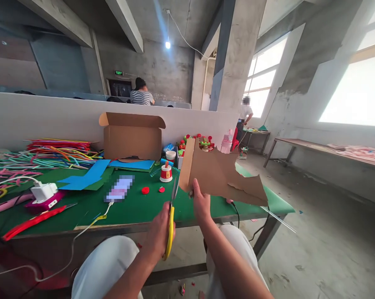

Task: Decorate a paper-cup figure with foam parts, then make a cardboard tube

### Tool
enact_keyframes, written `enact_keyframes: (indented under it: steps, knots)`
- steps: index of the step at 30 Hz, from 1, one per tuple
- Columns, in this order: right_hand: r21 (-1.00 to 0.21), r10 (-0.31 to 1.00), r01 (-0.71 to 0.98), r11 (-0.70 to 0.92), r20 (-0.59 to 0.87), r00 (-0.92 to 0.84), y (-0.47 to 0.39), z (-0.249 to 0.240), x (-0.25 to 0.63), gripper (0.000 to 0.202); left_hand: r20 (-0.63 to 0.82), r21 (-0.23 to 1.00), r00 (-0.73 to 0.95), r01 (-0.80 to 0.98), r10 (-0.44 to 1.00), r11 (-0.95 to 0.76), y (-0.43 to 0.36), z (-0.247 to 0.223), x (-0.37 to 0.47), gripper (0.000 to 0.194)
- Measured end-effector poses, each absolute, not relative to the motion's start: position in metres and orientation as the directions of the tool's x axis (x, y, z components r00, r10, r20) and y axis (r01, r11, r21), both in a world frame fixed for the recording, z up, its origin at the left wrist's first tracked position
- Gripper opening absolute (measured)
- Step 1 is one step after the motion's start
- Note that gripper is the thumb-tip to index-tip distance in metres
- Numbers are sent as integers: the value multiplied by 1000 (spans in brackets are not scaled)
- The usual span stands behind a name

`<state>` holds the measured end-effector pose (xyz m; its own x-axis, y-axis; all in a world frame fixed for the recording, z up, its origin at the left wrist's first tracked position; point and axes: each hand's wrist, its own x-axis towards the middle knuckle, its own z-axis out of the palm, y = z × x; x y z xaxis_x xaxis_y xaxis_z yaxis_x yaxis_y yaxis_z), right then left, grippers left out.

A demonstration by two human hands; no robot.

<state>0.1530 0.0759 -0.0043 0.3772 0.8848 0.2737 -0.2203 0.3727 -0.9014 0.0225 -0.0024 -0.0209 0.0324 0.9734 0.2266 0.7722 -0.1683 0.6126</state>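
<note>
My left hand (pixel 160 232) is closed on yellow-handled scissors (pixel 170 232), whose blades point up toward the cardboard's left edge. My right hand (pixel 201 201) grips a torn brown cardboard piece (pixel 217 172) by its lower edge, thumb on the near face. The cardboard is held up above the table's right part, with a ragged outline and a lighter strip on its left. Left of the blades, a red and white paper cup (pixel 166 172) stands upside down. Two small red pieces (pixel 145 190) lie on the green table (pixel 137 211).
Pipe cleaners (pixel 59 149), an open cardboard box (pixel 132 141), blue paper (pixel 90 176), a phone (pixel 119 188), a white plug (pixel 44 190) and a red-handled tool (pixel 34 222) occupy the table's left and middle. A white partition (pixel 50 116) rises behind. Two people are farther off.
</note>
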Motion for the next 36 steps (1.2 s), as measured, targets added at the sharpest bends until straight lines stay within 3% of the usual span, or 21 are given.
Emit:
enact_keyframes:
  steps: [6,10,18,36]
  knots:
    - [-821,918,-468,328,161,362,70,12,150,31,128,536,88,832,988,-144,-13,-15,28,23]
    - [-762,934,-575,298,108,341,66,19,148,30,65,430,79,897,995,-99,-15,2,32,29]
    - [-721,931,-619,311,98,353,64,18,147,30,1,334,104,937,995,-99,-15,9,39,35]
    - [-804,906,-440,400,275,321,61,8,146,31,26,407,94,909,995,-97,-9,11,51,34]
